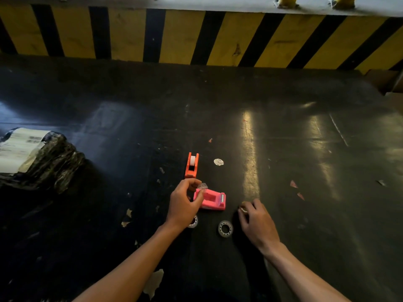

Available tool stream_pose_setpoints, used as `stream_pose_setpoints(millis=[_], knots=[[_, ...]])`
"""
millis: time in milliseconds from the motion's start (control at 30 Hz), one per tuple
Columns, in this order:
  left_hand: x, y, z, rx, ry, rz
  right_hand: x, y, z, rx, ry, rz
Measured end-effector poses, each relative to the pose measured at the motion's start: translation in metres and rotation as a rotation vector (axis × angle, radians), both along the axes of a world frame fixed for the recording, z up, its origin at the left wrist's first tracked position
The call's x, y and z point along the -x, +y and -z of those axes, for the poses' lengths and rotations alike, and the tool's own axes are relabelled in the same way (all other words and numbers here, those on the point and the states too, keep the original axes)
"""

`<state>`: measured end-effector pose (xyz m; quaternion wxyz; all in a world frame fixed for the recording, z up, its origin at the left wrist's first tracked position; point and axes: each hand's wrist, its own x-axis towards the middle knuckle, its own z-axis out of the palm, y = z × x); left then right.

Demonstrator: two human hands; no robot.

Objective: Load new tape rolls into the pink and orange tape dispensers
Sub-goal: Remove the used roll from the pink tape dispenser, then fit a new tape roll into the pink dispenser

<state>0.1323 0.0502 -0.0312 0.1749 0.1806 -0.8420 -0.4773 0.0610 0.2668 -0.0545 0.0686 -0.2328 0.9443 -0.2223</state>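
Note:
The pink tape dispenser (212, 200) lies on the dark floor with its serrated cutter to the right and its roll bay showing no roll. Just beyond it stands the orange tape dispenser (192, 165), a white roll in its bay. My left hand (185, 203) is at the pink dispenser's left end, fingers pinched on a small clear plastic piece (202, 185). My right hand (255, 223) rests on the floor to the right, fingertips closed on a small pale object (243, 209) that is mostly hidden. A clear tape roll (225, 228) lies between my hands; another tape roll (193, 221) peeks from under my left wrist.
A black plastic-wrapped parcel (41, 160) with a white shipping label sits at the left. A yellow-and-black striped curb (196, 38) runs across the back. A white round sticker (218, 162) and torn paper scraps (294, 184) litter the floor. A cardboard box corner (390, 83) shows at far right.

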Motion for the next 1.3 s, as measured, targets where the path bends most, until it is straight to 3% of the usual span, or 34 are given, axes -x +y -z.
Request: stream_pose_setpoints(millis=[133, 233, 467, 600, 767, 867, 1067, 1300], knots=[[0.000, 0.001, 0.003, -0.022, -0.015, 0.002, -0.011, -0.027, -0.016, -0.204, -0.286, -0.006], [0.000, 0.003, 0.004, -0.040, -0.032, 0.001, -0.022, -0.044, -0.019, -0.339, -0.400, -0.008], [-0.009, 0.000, 0.007, -0.051, -0.090, 0.028, -0.026, -0.048, -0.015, -0.310, -0.498, -0.097], [-0.011, -0.001, 0.005, -0.105, -0.100, 0.025, -0.008, -0.044, -0.018, -0.120, -0.616, -0.168], [-0.013, 0.001, 0.002, -0.213, -0.095, 0.008, 0.006, -0.043, -0.037, 0.683, -1.109, 0.036], [-0.012, 0.003, -0.003, -0.283, -0.087, 0.029, 0.015, -0.044, -0.041, 0.995, -1.262, 0.136], [-0.009, 0.006, -0.018, -0.268, -0.074, 0.080, 0.017, -0.053, -0.050, 1.073, -1.309, 0.054], [-0.009, 0.006, -0.022, -0.037, -0.046, 0.094, 0.017, -0.056, -0.049, 0.998, -1.240, -0.027]])
